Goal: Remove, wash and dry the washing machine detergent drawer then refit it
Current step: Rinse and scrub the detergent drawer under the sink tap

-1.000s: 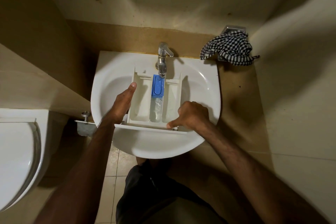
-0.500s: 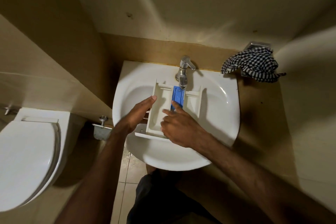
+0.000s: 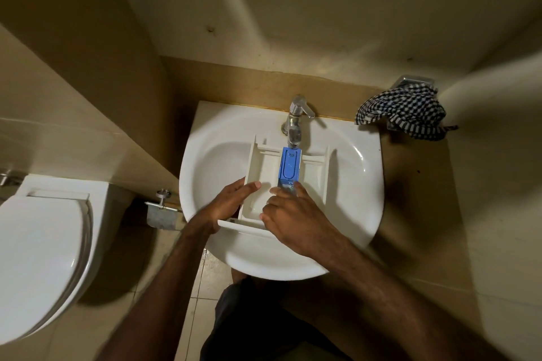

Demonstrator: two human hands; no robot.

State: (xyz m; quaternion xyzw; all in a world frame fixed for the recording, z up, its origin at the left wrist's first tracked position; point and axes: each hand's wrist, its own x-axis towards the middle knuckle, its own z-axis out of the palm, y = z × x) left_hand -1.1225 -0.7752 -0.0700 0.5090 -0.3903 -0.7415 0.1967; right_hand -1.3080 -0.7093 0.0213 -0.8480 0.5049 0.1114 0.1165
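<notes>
**Here: detergent drawer held in the basin under the tap**

The detergent drawer [image 3: 289, 182] lies in the white sink [image 3: 363, 184], its blue insert [image 3: 289, 163] below the tap [image 3: 296, 120]. The left hand [image 3: 231, 202] clasps the drawer's left wall, thumb over the rim. The right hand [image 3: 293, 220], loosely curled, presses 2 fingertips just below the insert; 0.5 s ago they touched the insert itself. A checked cloth [image 3: 404, 111] lies beside the sink.
</notes>
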